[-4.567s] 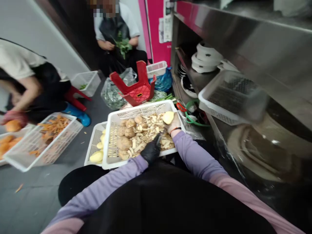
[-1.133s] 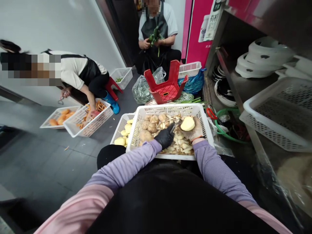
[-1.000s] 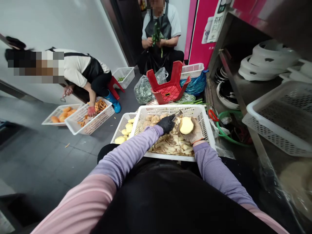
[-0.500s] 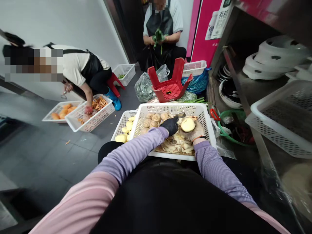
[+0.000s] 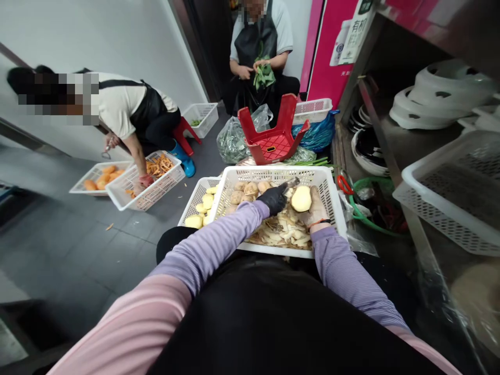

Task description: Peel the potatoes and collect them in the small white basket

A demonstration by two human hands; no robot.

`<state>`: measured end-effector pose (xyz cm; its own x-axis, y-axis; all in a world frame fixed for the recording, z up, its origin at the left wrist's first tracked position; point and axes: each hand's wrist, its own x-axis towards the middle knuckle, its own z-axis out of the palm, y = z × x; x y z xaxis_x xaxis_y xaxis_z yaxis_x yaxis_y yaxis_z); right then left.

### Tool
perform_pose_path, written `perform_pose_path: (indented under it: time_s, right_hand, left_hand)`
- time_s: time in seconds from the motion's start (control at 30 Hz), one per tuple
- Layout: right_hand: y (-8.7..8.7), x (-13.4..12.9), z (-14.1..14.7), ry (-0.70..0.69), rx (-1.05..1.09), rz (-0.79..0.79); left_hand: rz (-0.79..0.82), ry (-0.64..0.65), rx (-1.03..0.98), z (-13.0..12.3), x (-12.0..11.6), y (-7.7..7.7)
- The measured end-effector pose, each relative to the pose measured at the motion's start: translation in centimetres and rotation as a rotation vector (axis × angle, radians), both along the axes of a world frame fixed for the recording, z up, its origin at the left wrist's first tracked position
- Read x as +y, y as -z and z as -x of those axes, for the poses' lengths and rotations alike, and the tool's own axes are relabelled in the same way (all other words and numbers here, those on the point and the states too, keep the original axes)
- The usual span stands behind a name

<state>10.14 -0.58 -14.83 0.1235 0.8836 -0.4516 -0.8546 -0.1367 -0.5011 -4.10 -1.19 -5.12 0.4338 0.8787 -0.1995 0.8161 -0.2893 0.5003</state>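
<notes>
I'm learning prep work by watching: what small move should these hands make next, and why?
Probably turn the potato in the right hand to bring its hidden underside toward the peeler. Its visible face is mostly pale yellow and looks peeled, while the underside can't be seen. The black-gloved left hand holds the peeler close by.

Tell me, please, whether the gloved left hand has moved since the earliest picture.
Yes: against the white basket, the left hand has moved away from the body, farther from the near rim.
</notes>
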Motion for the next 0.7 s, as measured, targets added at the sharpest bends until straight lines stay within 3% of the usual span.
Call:
perform_pose_path:
  time_s: [0.07,0.17,0.23,0.37,0.47,0.63,0.7]
  right_hand:
    - [-0.2,-0.1,0.4,0.013,0.09,0.01]
    - [-0.6,-0.1,-0.1,0.037,0.136,0.008]
    - [-1.0,-0.1,-0.5,0.055,0.168,0.015]
    - [-1.7,-0.3,-0.3,0.015,0.183,0.081]
    - [-1.8,-0.3,0.2,-0.005,0.157,0.131]
    - [-1.4,-0.1,-0.6,0.102,0.238,0.024]
    - [-1.2,-0.1,-0.9,0.13,0.27,-0.014]
  left_hand:
    - [-0.004,0.038,-0.019,-0.3,-1.1,0.1]
    - [0.03,0.095,-0.004,0.8,-5.3,1.1]
    - [0.065,0.099,-0.019,1.6,-6.5,1.2]
    - [0.005,-0.082,-0.082,1.0,-2.8,-0.9]
    - [0.067,-0.049,-0.103,-0.1,-1.1,-1.8]
    - [0.077,0.045,-0.023,0.8,-6.1,0.4]
    - [0.078,0.042,-0.045,1.2,-6.4,0.6]
